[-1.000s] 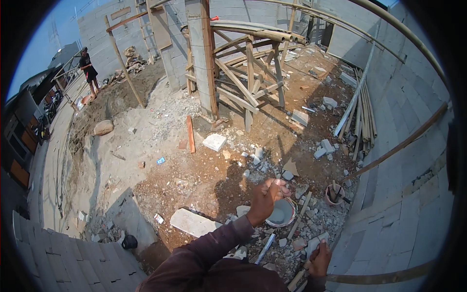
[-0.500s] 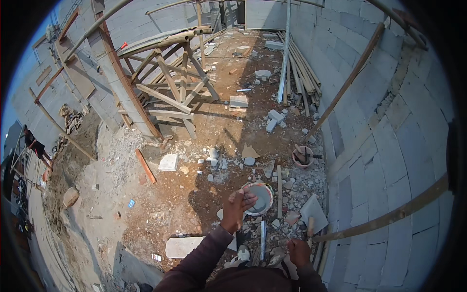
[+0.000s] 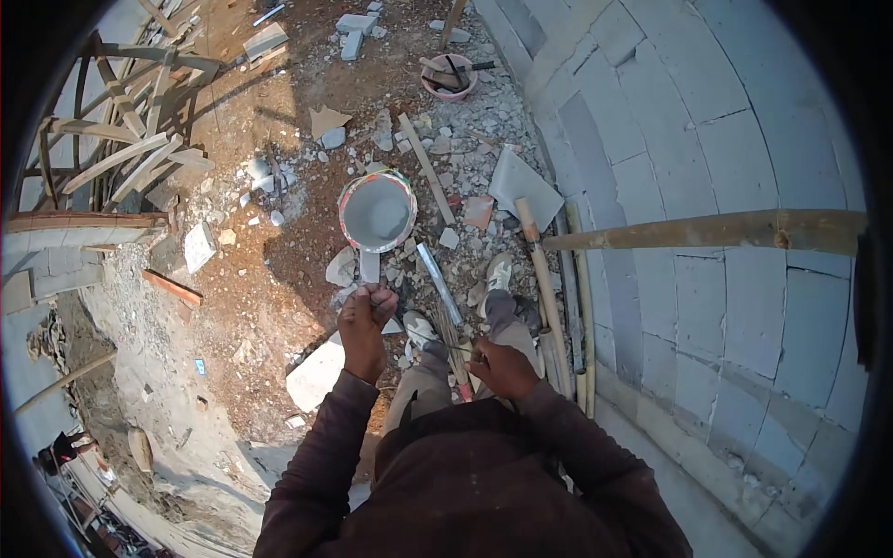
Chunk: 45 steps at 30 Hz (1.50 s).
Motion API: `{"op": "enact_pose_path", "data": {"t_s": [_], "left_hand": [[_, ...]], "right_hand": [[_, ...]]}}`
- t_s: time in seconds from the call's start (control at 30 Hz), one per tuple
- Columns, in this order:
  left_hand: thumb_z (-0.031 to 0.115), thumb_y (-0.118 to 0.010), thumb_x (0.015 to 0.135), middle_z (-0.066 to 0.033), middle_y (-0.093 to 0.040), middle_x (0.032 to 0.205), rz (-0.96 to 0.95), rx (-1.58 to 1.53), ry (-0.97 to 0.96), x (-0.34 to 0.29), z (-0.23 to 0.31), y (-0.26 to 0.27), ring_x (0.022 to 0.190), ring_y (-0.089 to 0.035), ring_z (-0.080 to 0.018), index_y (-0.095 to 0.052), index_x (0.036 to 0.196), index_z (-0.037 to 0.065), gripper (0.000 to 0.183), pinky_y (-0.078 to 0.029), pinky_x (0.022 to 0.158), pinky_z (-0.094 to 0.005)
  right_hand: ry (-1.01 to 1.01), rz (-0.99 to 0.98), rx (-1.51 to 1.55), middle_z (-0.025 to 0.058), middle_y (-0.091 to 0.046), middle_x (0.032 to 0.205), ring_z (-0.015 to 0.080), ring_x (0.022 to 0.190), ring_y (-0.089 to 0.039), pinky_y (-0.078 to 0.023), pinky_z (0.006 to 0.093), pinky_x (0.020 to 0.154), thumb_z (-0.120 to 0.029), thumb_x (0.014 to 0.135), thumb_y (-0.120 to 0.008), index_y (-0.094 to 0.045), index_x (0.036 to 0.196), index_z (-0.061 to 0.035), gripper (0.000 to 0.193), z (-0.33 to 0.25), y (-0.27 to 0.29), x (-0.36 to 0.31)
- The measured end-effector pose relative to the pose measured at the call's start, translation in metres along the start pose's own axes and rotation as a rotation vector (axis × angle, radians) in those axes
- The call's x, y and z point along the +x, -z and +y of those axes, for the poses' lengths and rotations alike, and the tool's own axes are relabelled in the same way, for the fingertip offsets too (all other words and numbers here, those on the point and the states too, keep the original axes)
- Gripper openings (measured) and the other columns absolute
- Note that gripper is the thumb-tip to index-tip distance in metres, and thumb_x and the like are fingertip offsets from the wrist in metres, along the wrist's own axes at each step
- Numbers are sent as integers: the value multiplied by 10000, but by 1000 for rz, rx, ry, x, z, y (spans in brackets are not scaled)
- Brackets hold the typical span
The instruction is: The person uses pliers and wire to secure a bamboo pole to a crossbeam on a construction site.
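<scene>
My left hand (image 3: pixel 366 325) is raised in front of me with thumb and fingers curled together. Whatever it may hold is too small to make out. Just beyond its fingertips shows a pale grey strip (image 3: pixel 369 266), touching the bucket's near edge in the picture; whether the hand touches it I cannot tell. The round bucket (image 3: pixel 372 174) has a colourful rim and smooth grey wet mix inside. Closer to my body, my right hand (image 3: pixel 503 368) is closed around a thin dark tool (image 3: pixel 448 348), seen nearly edge-on, pointing left.
A metal bar (image 3: pixel 438 283) lies by my shoes. Right of it stand a wooden-handled tool (image 3: pixel 539 279) and a pale slab (image 3: pixel 524 186). A slanting pole (image 3: pixel 707 232) meets the block wall (image 3: pixel 651 121). A pink basin (image 3: pixel 450 93) holds tools. Rubble and a timber trestle (image 3: pixel 130 135) lie beyond.
My view has tipped down and turned right, so the bucket appears further left and larger. My left fingers, stretched over the bucket before, are now curled and drawn back. My right hand stays closed.
</scene>
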<state>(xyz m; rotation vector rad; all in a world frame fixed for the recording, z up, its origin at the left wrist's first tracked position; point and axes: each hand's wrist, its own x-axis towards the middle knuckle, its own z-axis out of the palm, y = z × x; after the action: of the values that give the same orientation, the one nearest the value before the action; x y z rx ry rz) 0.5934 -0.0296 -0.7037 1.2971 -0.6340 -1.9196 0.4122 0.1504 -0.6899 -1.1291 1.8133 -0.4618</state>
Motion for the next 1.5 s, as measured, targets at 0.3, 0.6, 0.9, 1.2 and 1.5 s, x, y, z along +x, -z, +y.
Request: {"op": "enact_pose_path", "data": {"t_s": [0.3,0.6,0.9,1.2,1.5], "left_hand": [[266,-467,1013,-65,-611,991,50,-21,391,64,-127,-21,960,-641,-197,-534,1122,31,267,-536,856,-333],[369,-525,971,-89,-660,904,-137,474,602,201,-274,-10,817,-650,-187,-608,1012,-4,384,-518,724,-320],[322,-586,908,-178,-657,752,91,1121,-56,446,-410,-22,737,-649,-348,-653,889,-23,352,-494,712,-434],[231,-688,824,-259,-515,1204,331,1238,25,525,-465,-50,1088,-557,-416,-498,1213,-22,501,-470,925,-468],[65,-603,854,-110,-645,976,7,648,130,494,-422,-1,853,-640,-205,-567,1156,-34,320,-529,737,-361]], "right_hand": [[-163,84,238,179,-622,737,360,675,-619,-454,405,595,-213,936,-567,-619,905,-32,191,62,16,12],[-393,183,-145,193,-647,809,383,768,-644,-495,438,666,-151,908,-573,-626,987,-59,132,196,75,53],[-424,225,-229,177,-642,784,350,678,-637,-499,400,606,-105,858,-587,-651,925,-15,129,262,105,86],[-408,313,-311,175,-660,816,314,692,-627,-504,375,632,-207,949,-515,-655,942,14,262,284,116,94],[-330,487,-107,147,-607,689,283,554,-588,-454,371,519,-98,865,-578,-657,905,10,139,286,85,94]]}}
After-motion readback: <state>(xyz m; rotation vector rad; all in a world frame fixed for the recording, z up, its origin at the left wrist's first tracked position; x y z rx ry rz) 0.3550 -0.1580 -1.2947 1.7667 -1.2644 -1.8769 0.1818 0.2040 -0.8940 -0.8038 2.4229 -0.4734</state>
